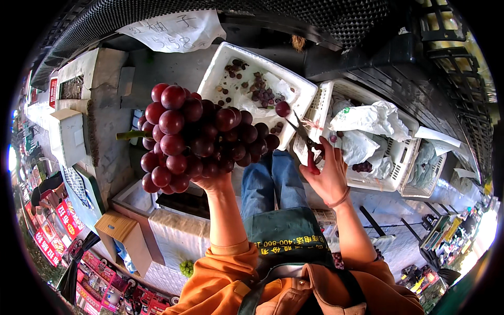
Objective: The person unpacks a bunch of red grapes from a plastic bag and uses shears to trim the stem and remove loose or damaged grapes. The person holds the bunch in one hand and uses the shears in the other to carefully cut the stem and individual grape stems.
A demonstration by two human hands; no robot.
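A large bunch of dark red grapes (197, 136) rests on my left hand (214, 181), which is mostly hidden under it; its green stem points left. In my right hand (328, 169) is a pair of small scissors with red handles (313, 155). A single grape (282, 109) is at the tips of the blades; whether it touches them I cannot tell. Beyond the bunch, a white foam box (260, 57) holds loose grapes and small clusters on crumpled white material.
To the right, a white plastic crate (397, 165) holds white bags and dark grapes, with another crate (423, 191) beside it. A handwritten paper sign (177, 31) hangs at the top. Cardboard boxes (128, 236) stand at the left. Green grapes (186, 268) lie lower left.
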